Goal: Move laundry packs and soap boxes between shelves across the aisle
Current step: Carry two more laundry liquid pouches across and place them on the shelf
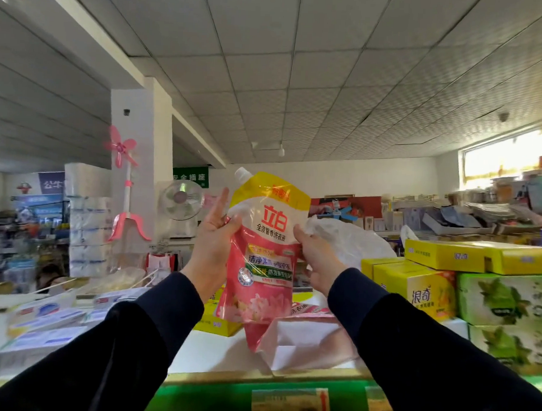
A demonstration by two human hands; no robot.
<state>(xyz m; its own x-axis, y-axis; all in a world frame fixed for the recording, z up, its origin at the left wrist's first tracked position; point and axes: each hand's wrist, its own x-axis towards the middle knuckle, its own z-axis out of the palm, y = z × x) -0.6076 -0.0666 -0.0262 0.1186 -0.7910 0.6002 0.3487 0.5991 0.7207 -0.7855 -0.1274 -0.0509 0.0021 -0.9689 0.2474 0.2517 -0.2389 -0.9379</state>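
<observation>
Both hands hold one laundry pack (263, 254) upright between them: your left hand (210, 246) and right hand (317, 263) clamp its sides.

Both arms wear long dark sleeves, close to black with a faint navy cast, of a plain smooth cloth without pattern, print or visible buttons. The left sleeve (108, 347) and the right sleeve (437, 352) each end in a plain, unribbed cuff at the wrist, and soft folds run along the forearms. The left hand (210, 249) and the right hand (318, 263) are bare, with no gloves, rings or watch showing.
</observation>
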